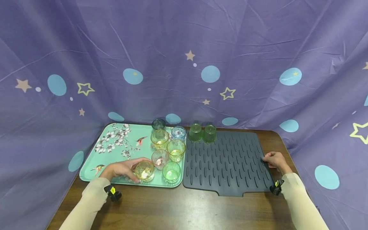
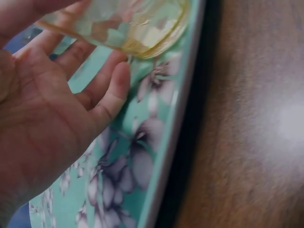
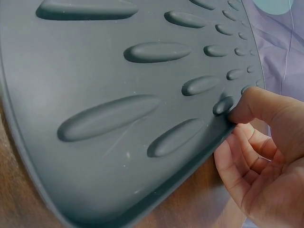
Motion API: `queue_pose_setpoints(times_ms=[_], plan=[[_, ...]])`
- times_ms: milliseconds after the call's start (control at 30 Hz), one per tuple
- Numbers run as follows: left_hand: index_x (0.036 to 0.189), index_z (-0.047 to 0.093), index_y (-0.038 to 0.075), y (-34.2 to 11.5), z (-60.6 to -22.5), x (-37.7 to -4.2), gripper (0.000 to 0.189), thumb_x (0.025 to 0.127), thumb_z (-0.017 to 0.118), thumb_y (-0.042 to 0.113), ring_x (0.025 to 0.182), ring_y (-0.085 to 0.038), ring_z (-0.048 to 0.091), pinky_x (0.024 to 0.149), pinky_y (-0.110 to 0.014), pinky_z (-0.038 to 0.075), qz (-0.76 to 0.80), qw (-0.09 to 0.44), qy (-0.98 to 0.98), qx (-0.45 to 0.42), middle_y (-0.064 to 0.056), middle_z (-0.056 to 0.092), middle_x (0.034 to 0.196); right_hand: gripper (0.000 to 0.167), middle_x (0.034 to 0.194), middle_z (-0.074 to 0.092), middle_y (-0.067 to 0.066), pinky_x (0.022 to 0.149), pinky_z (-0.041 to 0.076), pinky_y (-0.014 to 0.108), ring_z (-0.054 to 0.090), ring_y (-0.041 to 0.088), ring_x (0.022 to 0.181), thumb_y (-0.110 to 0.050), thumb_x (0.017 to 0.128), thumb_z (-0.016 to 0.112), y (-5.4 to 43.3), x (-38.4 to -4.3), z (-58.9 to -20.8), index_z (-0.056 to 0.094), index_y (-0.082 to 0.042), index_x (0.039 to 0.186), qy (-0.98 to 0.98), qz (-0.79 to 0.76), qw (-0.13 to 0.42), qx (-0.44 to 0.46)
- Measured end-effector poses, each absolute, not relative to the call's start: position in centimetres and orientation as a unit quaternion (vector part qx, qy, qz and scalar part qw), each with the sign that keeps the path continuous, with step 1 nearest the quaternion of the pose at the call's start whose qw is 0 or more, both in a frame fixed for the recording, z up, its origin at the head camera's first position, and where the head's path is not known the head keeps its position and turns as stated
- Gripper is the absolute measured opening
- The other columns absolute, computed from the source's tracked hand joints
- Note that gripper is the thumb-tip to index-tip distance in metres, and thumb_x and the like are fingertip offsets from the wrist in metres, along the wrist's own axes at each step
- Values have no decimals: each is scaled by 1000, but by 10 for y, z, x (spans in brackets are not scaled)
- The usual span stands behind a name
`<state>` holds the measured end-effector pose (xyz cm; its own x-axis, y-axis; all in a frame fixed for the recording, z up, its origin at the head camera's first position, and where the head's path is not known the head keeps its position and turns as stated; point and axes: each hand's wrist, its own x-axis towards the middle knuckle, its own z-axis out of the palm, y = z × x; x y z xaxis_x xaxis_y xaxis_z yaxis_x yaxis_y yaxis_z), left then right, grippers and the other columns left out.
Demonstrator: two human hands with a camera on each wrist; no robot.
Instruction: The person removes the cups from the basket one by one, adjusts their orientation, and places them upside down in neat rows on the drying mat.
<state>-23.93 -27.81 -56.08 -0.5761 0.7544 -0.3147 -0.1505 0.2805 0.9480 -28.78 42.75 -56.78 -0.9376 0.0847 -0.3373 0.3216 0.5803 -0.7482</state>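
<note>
My left hand holds an amber-tinted glass at the front of the green floral tray. In the left wrist view the thumb and fingers lie around that glass, whose lower end is near the tray's rim. Right beside it stand a pink glass and a green glass. At the far side, my right hand pinches the right edge of the dark drying mat. The right wrist view shows the thumb on top of the mat and curled fingers at its edge.
Further back on the tray stand two yellow glasses, a blue glass and a dark glass. Two green glasses sit upside down at the mat's back left. A purple curtain hangs behind the wooden table.
</note>
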Motion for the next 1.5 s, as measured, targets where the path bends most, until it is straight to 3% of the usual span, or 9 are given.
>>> queue_pose_setpoints(times_ms=[100, 433, 533, 767, 967, 1233, 1367, 1433, 1500], plan=[[156, 33, 9, -276, -565, -238, 87, 83, 76, -7, 124, -23, 57, 96, -37, 56, 573, 407, 678, 216, -19, 44, 149, 15, 74, 55, -4, 59, 55, 23, 56, 9, 66, -9, 91, 68, 428, -288, -568, 61, 4, 91, 879, -443, 134, 116], [157, 30, 7, -287, -559, -241, 87, 84, 74, -7, 120, -27, 59, 93, -37, 57, 594, 391, 672, 205, -26, 45, 146, 15, 76, 56, -2, 60, 56, 24, 56, 11, 68, -10, 92, 67, 429, -288, -568, 61, 4, 91, 877, -446, 139, 116], [157, 30, 5, -294, -555, -245, 84, 85, 72, -9, 122, -28, 57, 95, -35, 56, 597, 378, 673, 218, -22, 47, 145, 15, 75, 56, -3, 60, 56, 24, 56, 10, 68, -10, 92, 68, 429, -288, -569, 61, 2, 91, 876, -446, 140, 123], [154, 34, 4, -299, -539, -258, 77, 87, 72, 0, 138, -11, 43, 98, -39, 49, 575, 336, 690, 282, 0, 37, 155, 14, 74, 55, -3, 60, 56, 25, 56, 11, 67, -9, 91, 68, 428, -287, -568, 61, 3, 90, 875, -448, 137, 123], [157, 30, 5, -293, -519, -270, 77, 91, 69, 0, 121, -15, 59, 83, -32, 58, 619, 331, 649, 294, 3, 39, 151, 13, 73, 54, -3, 59, 56, 25, 56, 11, 67, -8, 92, 68, 428, -287, -567, 61, 3, 89, 870, -456, 139, 122], [157, 35, 14, -271, -498, -283, 68, 96, 66, 10, 130, -15, 55, 101, -36, 51, 637, 298, 637, 317, -1, 48, 147, 12, 72, 55, -3, 59, 56, 24, 56, 10, 65, -9, 92, 67, 430, -287, -572, 61, 1, 89, 868, -460, 144, 119], [161, 24, 10, -255, -489, -288, 76, 97, 64, 11, 128, -16, 59, 103, -36, 51, 657, 272, 646, 277, -1, 50, 142, 11, 73, 55, -3, 59, 56, 25, 56, 10, 66, -9, 91, 67, 430, -288, -573, 62, 1, 88, 871, -454, 144, 120], [164, 13, 11, -245, -484, -290, 84, 97, 63, 10, 124, -14, 61, 102, -32, 52, 685, 258, 635, 246, 5, 48, 141, 12, 74, 56, -2, 59, 56, 25, 56, 11, 66, -9, 91, 67, 429, -288, -572, 62, 1, 88, 872, -452, 142, 121], [162, 14, 14, -235, -477, -291, 82, 96, 62, 8, 122, -11, 62, 101, -29, 52, 718, 241, 612, 228, 8, 49, 139, 13, 74, 56, -2, 59, 57, 25, 56, 11, 67, -9, 91, 67, 430, -289, -570, 62, 2, 89, 872, -453, 140, 121]])
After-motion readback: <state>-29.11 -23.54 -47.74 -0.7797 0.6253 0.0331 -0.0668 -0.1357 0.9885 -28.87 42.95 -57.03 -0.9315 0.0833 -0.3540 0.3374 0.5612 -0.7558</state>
